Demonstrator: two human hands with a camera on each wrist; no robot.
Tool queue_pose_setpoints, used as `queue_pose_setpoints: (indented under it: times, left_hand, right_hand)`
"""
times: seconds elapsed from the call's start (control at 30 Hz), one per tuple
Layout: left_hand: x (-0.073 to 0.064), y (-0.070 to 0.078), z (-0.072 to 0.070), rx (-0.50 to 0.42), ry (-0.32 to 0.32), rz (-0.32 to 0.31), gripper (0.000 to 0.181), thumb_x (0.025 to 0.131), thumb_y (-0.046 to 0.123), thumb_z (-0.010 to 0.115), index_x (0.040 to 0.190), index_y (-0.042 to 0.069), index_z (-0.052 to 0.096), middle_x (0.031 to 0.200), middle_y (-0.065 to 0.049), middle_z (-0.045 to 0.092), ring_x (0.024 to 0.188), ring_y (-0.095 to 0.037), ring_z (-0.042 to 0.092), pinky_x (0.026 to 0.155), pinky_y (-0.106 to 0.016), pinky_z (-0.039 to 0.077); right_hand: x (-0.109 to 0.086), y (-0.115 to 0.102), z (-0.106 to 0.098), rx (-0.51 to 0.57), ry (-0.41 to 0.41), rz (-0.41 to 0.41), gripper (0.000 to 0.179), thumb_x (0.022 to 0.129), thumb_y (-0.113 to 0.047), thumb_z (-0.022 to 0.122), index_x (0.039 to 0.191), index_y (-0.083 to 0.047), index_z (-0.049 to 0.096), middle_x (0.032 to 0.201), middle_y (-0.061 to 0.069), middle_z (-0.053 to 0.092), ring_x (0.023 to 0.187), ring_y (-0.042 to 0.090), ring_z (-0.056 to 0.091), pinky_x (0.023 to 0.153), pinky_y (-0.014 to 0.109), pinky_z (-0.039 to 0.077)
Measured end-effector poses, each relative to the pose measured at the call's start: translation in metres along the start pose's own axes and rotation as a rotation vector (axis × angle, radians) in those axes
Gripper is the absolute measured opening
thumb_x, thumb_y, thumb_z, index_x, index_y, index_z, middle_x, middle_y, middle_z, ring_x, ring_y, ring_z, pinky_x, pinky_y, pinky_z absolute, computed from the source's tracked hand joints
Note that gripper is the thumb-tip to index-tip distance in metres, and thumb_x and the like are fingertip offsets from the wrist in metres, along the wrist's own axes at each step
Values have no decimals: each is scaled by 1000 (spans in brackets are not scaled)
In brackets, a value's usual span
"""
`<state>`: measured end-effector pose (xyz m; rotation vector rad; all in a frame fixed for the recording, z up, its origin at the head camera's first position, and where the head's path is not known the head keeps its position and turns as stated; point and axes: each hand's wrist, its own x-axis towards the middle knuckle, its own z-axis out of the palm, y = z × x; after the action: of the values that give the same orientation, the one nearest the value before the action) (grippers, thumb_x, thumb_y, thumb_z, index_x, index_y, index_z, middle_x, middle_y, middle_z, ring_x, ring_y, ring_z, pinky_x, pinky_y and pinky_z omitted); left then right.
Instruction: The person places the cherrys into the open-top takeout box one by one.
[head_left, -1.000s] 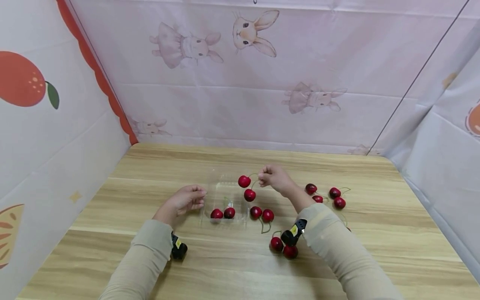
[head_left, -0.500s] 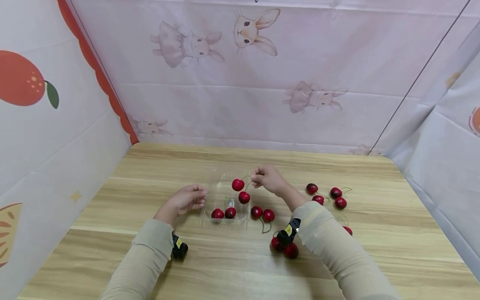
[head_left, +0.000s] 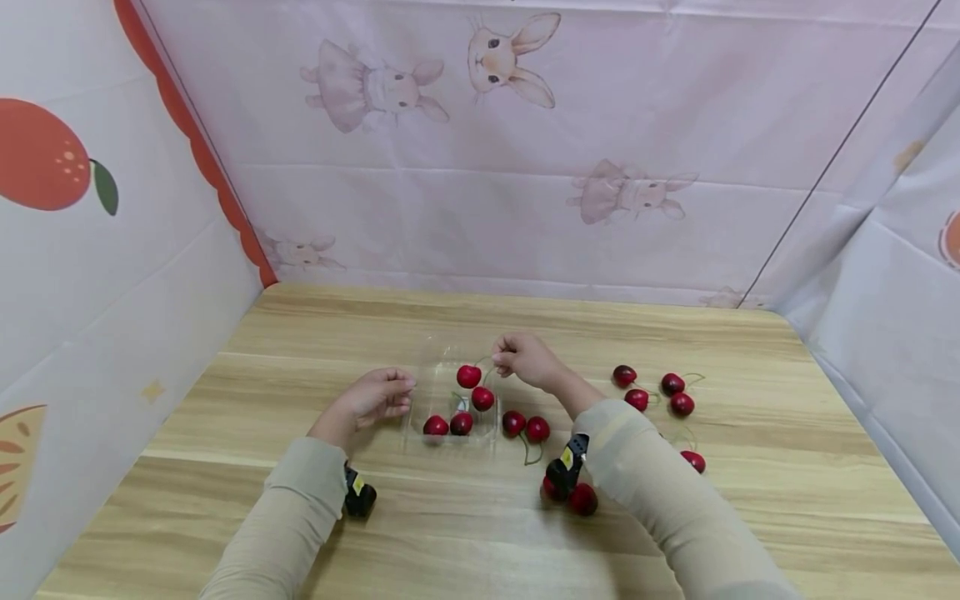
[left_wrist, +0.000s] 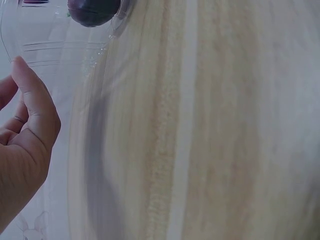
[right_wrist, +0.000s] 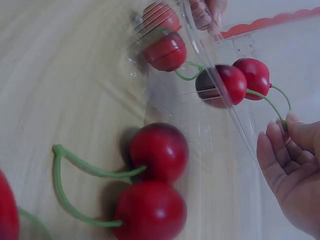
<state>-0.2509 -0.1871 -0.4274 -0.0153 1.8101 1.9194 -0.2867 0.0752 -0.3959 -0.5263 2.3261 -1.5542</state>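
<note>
A clear plastic container (head_left: 441, 390) lies at mid-table, with a pair of red cherries (head_left: 436, 426) in its near end. My left hand (head_left: 372, 395) holds the container's left rim between thumb and fingers. Above the container's right half, my right hand (head_left: 527, 360) pinches the joined green stems of another cherry pair (head_left: 482, 398). In the right wrist view those held cherries (right_wrist: 251, 78) hang over the rim, partly seen through the clear wall. A loose pair of cherries (head_left: 537, 429) rests just right of the container.
More cherry pairs lie on the wooden table (head_left: 450, 542): two pairs at the right, including these cherries (head_left: 682, 404), and one (head_left: 583, 499) partly behind the right wrist camera (head_left: 567, 464). Another cherry (head_left: 693, 461) shows beside the right sleeve. Printed cloth walls (head_left: 480, 217) stand around.
My right hand has moved left and slightly down, bringing the held cherries from the container's right edge to over its inside. My left hand stays at the rim.
</note>
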Motion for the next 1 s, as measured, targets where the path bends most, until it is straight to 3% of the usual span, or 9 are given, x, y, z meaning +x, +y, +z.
queue_pose_setpoints:
  times: [0.27,0.43,0.7,0.87,1.0]
  left_hand:
    - [0,1,0,1,4,7,5,88,5,45,91,0,46,72,-3,51,64,-9,51,64,-22,48]
    - [0,2,0,2,3,7,6,88,4,45,91,0,46,71,-3,51,64,-9,51,64,-22,48]
    - [0,3,-1,10,5,3,9,88,5,46,94,-2,45,73,-3,51,65,-9,51,64,-21,48]
    - [1,1,-2,5,3,2,8,88,5,46,93,-1,46,73,-3,51,65,-9,51,63,-20,48]
    - [1,1,-2,-4,2,-1,6,88,5,45,92,0,46,72,-3,51,63,-9,51,62,-20,48]
  right_hand:
    - [4,-6,4,-72,-11,-15,10,85,3,49,81,12,49,73,20,54,66,24,54,63,35,49]
    - [9,-5,7,-113,-11,-12,11,85,2,50,83,13,50,70,14,53,72,33,54,64,37,49]
    - [13,-6,12,-162,-29,-30,8,84,3,50,80,9,51,73,19,53,68,29,54,64,41,48]
    - [16,-7,16,-184,-70,-43,7,84,4,49,82,10,52,75,21,53,71,34,55,63,38,48]
    - [17,-7,21,-219,-106,-46,8,85,3,49,84,10,53,73,16,54,74,35,56,60,32,49]
